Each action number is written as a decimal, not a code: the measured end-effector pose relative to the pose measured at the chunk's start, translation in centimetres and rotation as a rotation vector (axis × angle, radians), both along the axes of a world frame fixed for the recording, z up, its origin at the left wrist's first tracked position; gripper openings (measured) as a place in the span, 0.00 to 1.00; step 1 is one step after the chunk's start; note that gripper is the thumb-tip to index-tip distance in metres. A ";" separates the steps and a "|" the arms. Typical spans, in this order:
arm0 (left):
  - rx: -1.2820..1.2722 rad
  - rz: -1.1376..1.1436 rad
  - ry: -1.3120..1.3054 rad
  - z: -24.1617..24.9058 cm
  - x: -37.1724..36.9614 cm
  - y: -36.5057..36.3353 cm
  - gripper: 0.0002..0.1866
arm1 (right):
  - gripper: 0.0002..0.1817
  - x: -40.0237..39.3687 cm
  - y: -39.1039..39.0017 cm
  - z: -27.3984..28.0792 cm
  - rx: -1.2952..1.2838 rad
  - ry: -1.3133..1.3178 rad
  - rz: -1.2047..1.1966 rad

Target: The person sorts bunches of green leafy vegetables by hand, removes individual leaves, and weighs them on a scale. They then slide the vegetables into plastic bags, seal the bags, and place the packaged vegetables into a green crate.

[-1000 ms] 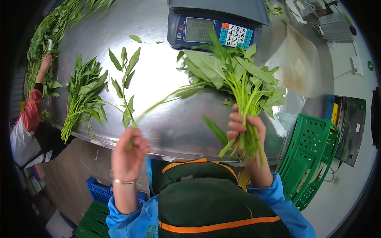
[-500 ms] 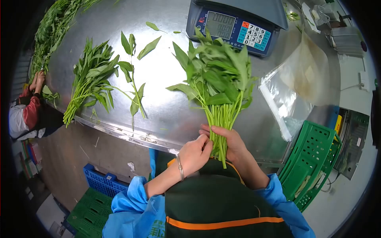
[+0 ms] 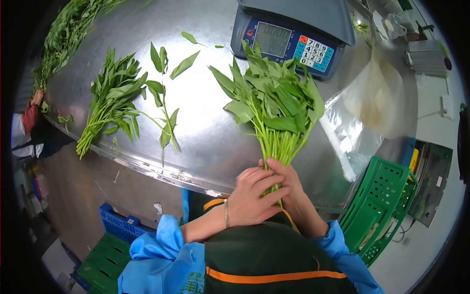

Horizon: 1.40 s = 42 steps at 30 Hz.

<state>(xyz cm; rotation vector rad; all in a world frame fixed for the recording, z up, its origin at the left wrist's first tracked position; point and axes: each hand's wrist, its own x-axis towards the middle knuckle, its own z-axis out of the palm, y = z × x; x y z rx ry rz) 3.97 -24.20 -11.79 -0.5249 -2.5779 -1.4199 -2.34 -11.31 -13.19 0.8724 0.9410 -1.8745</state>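
A bunch of leafy green stems point(image 3: 281, 105), resembling water spinach, stands leaves-up in front of me at the table's front edge. My left hand point(image 3: 253, 195) wraps across the lower stems, its fingers curled around their front. From the right, my right hand point(image 3: 289, 182) grips the same stems, thumb near the top of the hold. The stem ends are mostly hidden behind my fingers. To the left, a second bunch of the greens point(image 3: 110, 100) lies on the metal table point(image 3: 205, 117), with a loose sprig point(image 3: 165, 98) beside it.
A digital scale point(image 3: 293, 41) stands behind the bunch. Clear plastic bags point(image 3: 360, 117) lie at right, above a green crate point(image 3: 377, 206). More greens point(image 3: 63, 41) are piled far left near a co-worker's hand point(image 3: 37, 97). Blue point(image 3: 120, 223) and green crates point(image 3: 110, 262) sit on the floor.
My left hand has gone from pinching at the stems' side to wrapping across them, covering their lower ends. The bunch's leaves have shifted slightly right. The co-worker has moved further left.
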 end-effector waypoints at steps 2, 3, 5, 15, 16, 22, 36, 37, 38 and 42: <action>0.052 0.131 -0.004 0.0 0.9 -1.7 0.24 | 0.10 -0.5 1.0 1.6 -0.017 0.181 0.139; 0.059 0.141 0.007 0.2 0.7 -1.6 0.24 | 0.11 -0.6 0.8 2.6 0.053 0.291 0.166; 0.502 0.509 -0.332 1.0 0.5 -1.5 0.25 | 0.11 -0.6 0.6 3.2 0.145 0.406 0.227; 0.026 0.576 0.300 6.4 -6.7 -9.7 0.19 | 0.15 -1.2 -0.7 5.6 0.498 0.743 0.332; 0.116 0.736 0.206 7.0 -6.1 -10.5 0.16 | 0.16 -1.4 -0.5 5.9 0.542 0.754 0.329; 2.091 0.055 -0.909 -0.9 -3.3 -9.6 0.31 | 0.21 -4.0 0.0 6.6 0.844 1.289 0.596; 2.365 -0.475 -0.469 -3.9 -9.3 -9.1 0.35 | 0.37 -11.2 2.2 8.6 1.178 2.312 1.261; 2.374 -0.517 -0.467 -3.8 -9.5 -9.1 0.35 | 0.37 -11.2 2.1 8.9 1.184 2.315 1.266; 2.378 -0.539 -0.458 -3.8 -9.6 -9.1 0.34 | 0.37 -11.1 2.0 9.1 1.174 2.318 1.230; 2.379 -0.635 -0.476 -4.0 -9.8 -9.6 0.34 | 0.37 -11.2 2.3 9.9 1.226 2.347 1.202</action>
